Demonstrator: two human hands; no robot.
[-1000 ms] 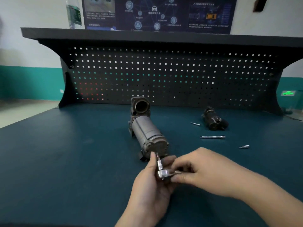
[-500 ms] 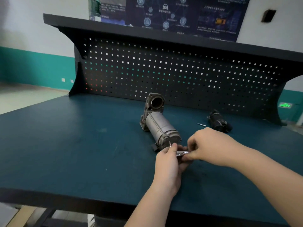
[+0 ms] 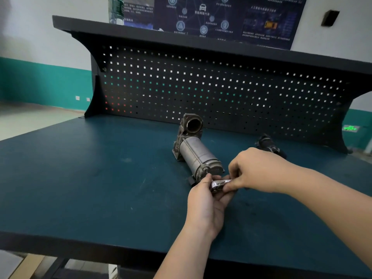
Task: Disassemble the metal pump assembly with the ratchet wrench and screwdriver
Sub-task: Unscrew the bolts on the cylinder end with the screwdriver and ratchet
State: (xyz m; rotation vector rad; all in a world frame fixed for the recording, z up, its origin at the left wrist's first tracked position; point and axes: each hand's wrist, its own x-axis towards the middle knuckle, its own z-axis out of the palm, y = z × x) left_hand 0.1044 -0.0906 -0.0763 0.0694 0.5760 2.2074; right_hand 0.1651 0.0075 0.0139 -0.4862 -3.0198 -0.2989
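On bench, pump assy (image 3: pixel 198 156) axis front-back, open port facing viewer

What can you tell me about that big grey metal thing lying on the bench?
The metal pump assembly lies on its side on the dark teal bench. It has a dull grey cylinder, worn and stained, joined to a rougher cast housing with an open round port facing the pegboard. Its near end cap points toward both hands, which work a shiny ratchet wrench right against it.
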